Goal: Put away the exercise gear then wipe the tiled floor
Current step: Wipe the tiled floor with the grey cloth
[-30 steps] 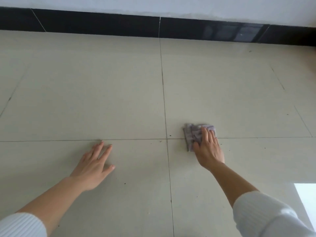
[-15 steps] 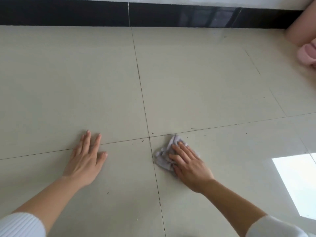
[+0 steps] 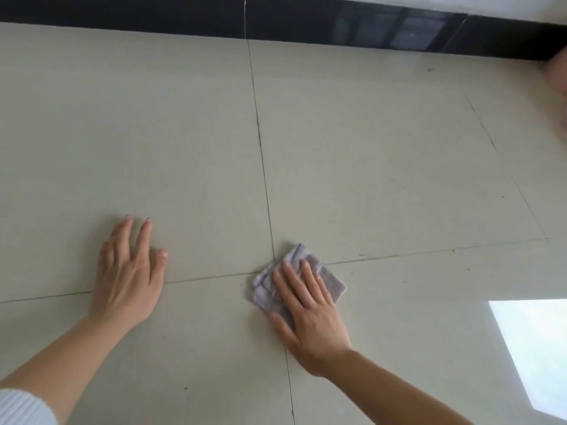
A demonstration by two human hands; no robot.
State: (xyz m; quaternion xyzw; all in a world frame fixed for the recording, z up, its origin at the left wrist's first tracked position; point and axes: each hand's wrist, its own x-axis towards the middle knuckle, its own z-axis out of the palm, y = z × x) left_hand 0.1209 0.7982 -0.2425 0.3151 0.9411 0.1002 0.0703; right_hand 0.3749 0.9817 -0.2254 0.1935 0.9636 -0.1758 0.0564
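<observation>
A crumpled grey-lilac cloth [image 3: 295, 262] lies on the pale tiled floor [image 3: 383, 167], right where four tiles meet. My right hand [image 3: 310, 311] presses flat on the cloth with straight fingers, covering its near half. My left hand [image 3: 130, 271] rests flat on the floor to the left, fingers spread, across a grout line. Small dark specks dot the tiles near both hands.
A black skirting band [image 3: 306, 23] runs along the wall at the top. A blurred pinkish object [image 3: 558, 78] shows at the far right edge. A bright window reflection [image 3: 534, 348] lies on the floor at the lower right.
My right hand has slid the cloth from the tile on the right towards the grout crossing. My left hand stays planted on the floor. The view shifted slightly.
</observation>
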